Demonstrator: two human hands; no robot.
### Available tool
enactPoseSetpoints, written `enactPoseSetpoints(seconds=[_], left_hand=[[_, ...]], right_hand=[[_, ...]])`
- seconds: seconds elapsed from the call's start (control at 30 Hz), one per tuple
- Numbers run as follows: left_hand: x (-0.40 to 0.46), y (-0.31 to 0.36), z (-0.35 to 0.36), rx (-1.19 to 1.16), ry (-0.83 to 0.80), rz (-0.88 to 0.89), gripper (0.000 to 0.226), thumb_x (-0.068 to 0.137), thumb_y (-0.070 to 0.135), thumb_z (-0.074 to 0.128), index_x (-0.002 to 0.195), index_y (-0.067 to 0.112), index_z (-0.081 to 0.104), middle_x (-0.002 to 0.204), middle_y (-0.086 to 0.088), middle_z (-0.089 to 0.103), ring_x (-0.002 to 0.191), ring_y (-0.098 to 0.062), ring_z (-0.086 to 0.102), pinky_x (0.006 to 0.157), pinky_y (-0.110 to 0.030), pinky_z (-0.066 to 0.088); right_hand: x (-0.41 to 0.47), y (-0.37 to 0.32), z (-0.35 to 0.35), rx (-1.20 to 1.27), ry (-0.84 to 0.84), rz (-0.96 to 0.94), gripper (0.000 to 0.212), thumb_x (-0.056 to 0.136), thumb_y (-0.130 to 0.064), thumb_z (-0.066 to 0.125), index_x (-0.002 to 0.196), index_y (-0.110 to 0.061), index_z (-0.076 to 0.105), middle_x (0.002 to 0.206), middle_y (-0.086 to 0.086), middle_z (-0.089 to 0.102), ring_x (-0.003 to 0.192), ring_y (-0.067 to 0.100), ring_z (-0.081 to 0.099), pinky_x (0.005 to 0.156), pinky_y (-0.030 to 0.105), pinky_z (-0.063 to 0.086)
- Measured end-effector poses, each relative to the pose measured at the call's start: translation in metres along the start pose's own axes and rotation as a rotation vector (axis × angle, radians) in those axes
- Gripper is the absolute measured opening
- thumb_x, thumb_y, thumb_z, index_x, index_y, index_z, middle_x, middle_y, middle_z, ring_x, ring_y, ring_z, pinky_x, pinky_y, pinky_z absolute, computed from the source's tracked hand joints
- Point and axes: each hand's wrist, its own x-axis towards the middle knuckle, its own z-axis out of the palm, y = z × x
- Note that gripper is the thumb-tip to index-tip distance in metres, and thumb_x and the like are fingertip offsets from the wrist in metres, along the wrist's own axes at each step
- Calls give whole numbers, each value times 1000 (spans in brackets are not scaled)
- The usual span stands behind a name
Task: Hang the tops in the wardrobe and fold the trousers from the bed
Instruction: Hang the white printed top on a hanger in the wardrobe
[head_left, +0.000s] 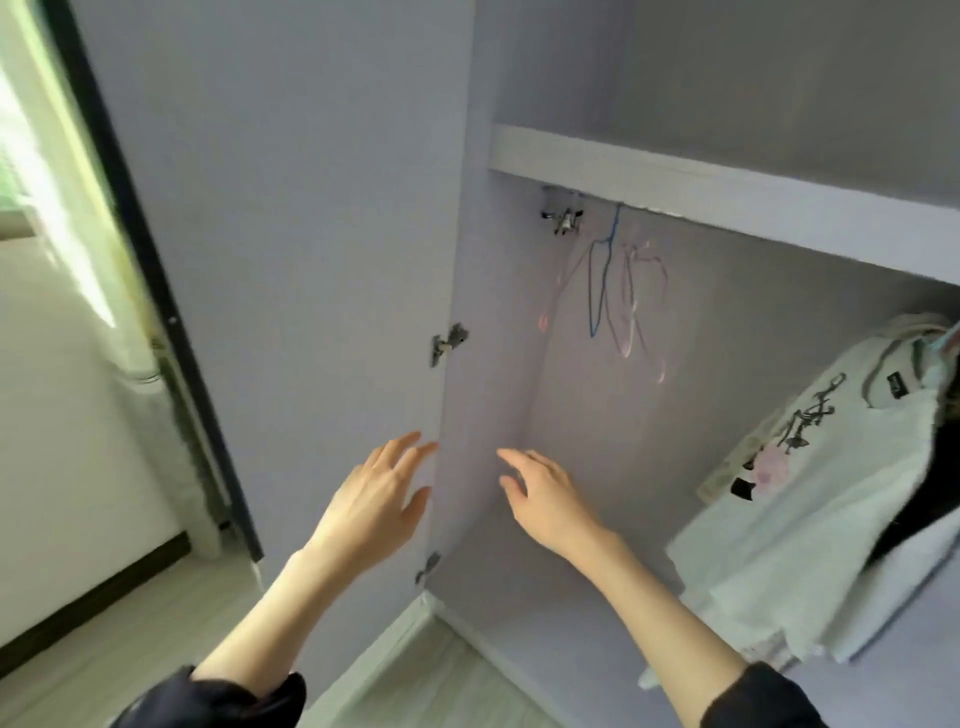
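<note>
I face an open lilac wardrobe (597, 415). Several thin wire hangers (618, 291), blue and pink, hang bare from the rail under the shelf at the upper middle. A white printed top (810, 499) hangs at the right edge, with a dark garment behind it. My left hand (379, 499) reaches forward with fingers spread, its tips near the hinge edge of the open door. My right hand (545, 493) stretches into the wardrobe, fingers loosely extended, holding nothing. No bed or trousers appear in view.
The open wardrobe door (291, 260) stands on the left, with hinges (448, 340) along its edge. A shelf board (727, 192) crosses above the rail. A dark-framed window or glass door (130, 234) and pale wooden floor (156, 623) lie to the left.
</note>
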Motion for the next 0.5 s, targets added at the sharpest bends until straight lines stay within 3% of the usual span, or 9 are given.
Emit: enactPoseSetpoints(seconds=[0.23, 0.37, 0.5], left_hand=[[-185, -110, -63, -48, 135, -414, 43, 93, 22, 53, 136, 17, 45, 137, 2, 46, 127, -15, 42, 100, -18, 29], [-271, -167, -109, -76, 272, -722, 37, 93, 21, 53, 130, 22, 51, 124, 7, 57, 117, -11, 52, 94, -27, 41], [-338, -231, -151, -54, 454, -933, 33, 92, 18, 56, 125, 16, 56, 119, 3, 62, 112, -13, 57, 94, -30, 44]], right_hand=[[-28, -182, 99, 54, -282, -425, 36, 99, -23, 41, 134, -22, 51, 126, 1, 58, 114, 24, 54, 95, 35, 42], [-26, -281, 155, 49, -403, -594, 35, 98, -23, 41, 132, -23, 51, 125, -1, 59, 113, 22, 55, 92, 32, 43], [-4, -372, 210, 44, -498, -725, 35, 97, -22, 43, 131, -21, 51, 120, 1, 62, 108, 22, 57, 91, 32, 43]])
